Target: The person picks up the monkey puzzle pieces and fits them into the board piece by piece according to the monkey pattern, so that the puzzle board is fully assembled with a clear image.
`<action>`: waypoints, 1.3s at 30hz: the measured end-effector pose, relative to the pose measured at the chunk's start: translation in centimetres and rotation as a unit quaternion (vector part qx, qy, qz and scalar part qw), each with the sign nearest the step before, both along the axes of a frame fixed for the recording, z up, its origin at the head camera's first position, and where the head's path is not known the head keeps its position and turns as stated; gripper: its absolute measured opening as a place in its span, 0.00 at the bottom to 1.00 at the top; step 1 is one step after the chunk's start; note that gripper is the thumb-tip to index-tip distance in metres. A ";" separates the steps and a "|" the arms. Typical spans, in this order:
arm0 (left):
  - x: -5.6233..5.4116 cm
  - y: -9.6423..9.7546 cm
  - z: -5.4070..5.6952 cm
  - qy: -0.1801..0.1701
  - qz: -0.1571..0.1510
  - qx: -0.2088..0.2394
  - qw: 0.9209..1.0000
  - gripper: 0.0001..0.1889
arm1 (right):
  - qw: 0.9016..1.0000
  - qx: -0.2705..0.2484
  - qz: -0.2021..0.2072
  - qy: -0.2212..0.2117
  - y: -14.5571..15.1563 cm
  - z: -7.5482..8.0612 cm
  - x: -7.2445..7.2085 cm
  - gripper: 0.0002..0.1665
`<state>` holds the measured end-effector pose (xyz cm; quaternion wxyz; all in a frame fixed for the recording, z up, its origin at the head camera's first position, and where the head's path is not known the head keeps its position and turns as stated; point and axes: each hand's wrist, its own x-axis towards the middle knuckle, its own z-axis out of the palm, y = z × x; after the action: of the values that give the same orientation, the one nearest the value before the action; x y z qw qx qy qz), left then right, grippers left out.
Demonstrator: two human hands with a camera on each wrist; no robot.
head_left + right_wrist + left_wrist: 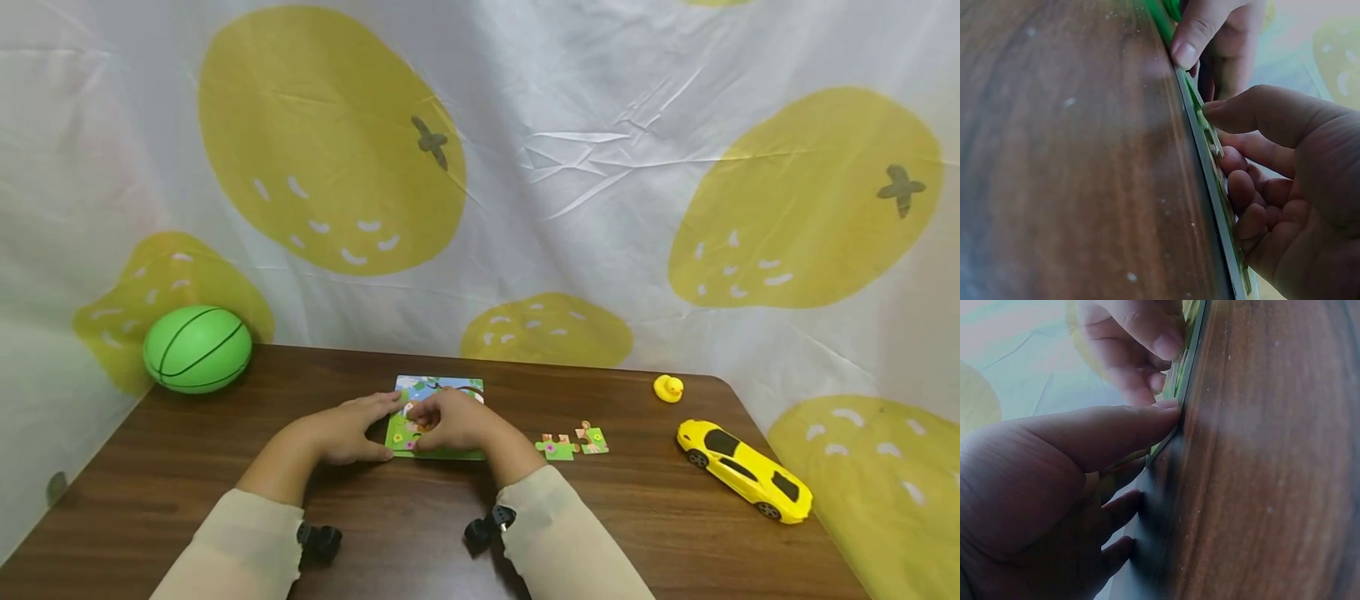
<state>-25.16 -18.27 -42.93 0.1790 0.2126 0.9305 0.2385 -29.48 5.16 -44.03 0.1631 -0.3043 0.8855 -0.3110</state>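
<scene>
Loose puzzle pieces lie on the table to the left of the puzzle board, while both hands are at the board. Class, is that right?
The side is wrong: the head view shows the loose puzzle pieces on the table to the right of the puzzle board. The left hand and right hand are indeed at the board.

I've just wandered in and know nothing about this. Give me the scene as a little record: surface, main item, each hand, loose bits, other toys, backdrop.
Surface: brown table
Main item: picture puzzle
Left hand: at the puzzle's left edge, thumb touching it
Right hand: over the puzzle, thumb on a piece
Loose bits: two puzzle pieces, right of the puzzle
Toys: green ball, left; yellow duck and yellow car, right
Backdrop: fruit-print cloth
</scene>
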 end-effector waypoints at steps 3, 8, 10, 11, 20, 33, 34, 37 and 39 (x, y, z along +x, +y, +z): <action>0.0 0.0 0.1 0.000 -0.001 0.000 1.000 0.44 | 1.000 0.002 -0.005 -0.005 -0.1 0.0 0.1 0.28; -0.1 0.0 0.0 0.001 -0.002 0.001 1.000 0.44 | 1.000 0.012 -0.017 -0.004 -0.1 0.1 0.2 0.29; -0.1 0.0 0.0 0.003 -0.003 0.001 1.000 0.44 | 1.000 0.016 -0.019 -0.001 -0.1 0.1 0.2 0.29; -0.1 0.0 -0.1 0.004 -0.003 0.001 1.000 0.44 | 1.000 0.017 -0.018 -0.001 -0.1 0.1 0.2 0.29; -0.1 -0.1 -0.1 0.005 -0.005 0.007 1.000 0.44 | 0.999 0.026 -0.016 0.012 -0.3 0.1 0.2 0.28; 0.0 0.0 0.0 0.006 -0.001 0.006 1.000 0.45 | 0.997 0.064 -0.032 0.000 -0.9 0.6 -0.1 0.26; 0.0 0.0 0.0 0.007 -0.002 0.005 1.000 0.45 | 0.997 0.068 -0.031 0.001 -0.9 0.7 -0.2 0.26; 0.0 0.0 0.0 0.007 -0.003 0.005 1.000 0.45 | 0.996 0.081 -0.028 0.007 -0.9 0.8 -0.2 0.27; 0.1 0.0 0.1 0.003 -0.001 0.008 1.000 0.45 | 0.996 0.090 -0.024 0.008 -1.0 1.0 -0.2 0.28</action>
<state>-25.08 -18.23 -42.87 0.1753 0.2158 0.9288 0.2449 -29.63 4.17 -43.04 0.1747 -0.2692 0.9184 -0.2316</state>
